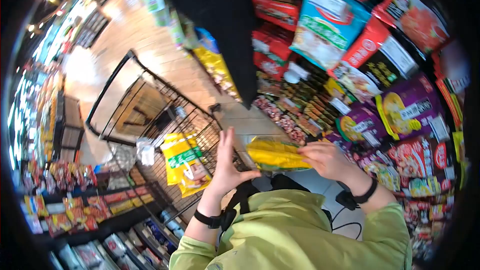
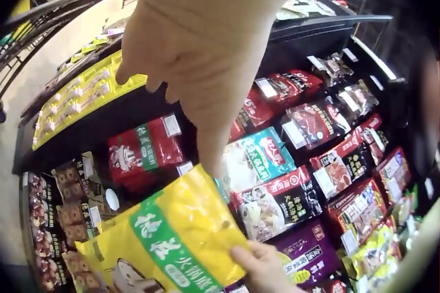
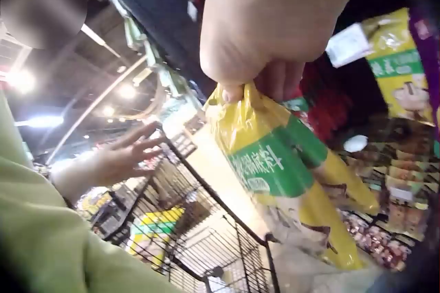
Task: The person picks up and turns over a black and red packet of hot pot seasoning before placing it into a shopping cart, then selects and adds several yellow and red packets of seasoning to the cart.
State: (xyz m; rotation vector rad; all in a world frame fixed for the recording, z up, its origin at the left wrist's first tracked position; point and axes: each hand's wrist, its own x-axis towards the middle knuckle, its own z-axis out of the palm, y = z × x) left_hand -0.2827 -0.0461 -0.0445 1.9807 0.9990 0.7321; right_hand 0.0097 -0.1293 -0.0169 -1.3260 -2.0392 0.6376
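The right hand [image 1: 327, 161] pinches the top edge of yellow packets [image 1: 277, 155] with a green band; in the right wrist view two packets [image 3: 275, 169] hang from its fingers. In front of the body, the left hand [image 1: 226, 165] stands open with fingers spread and holds nothing. The left wrist view shows that hand [image 2: 189, 52] above the yellow packet [image 2: 172, 231], whose corner the right hand [image 2: 265, 265] grips. More yellow packets [image 1: 186, 162] lie in the wire shopping cart [image 1: 130, 100].
Shelves of red, teal and purple packets [image 1: 407, 110] rise on the right. A dark post [image 1: 215, 30] stands ahead, beside the wooden floor [image 1: 155, 35]. At lower left is another shelf with small snack bags [image 1: 75, 210]. Clear bags [image 1: 120, 157] lie in the cart.
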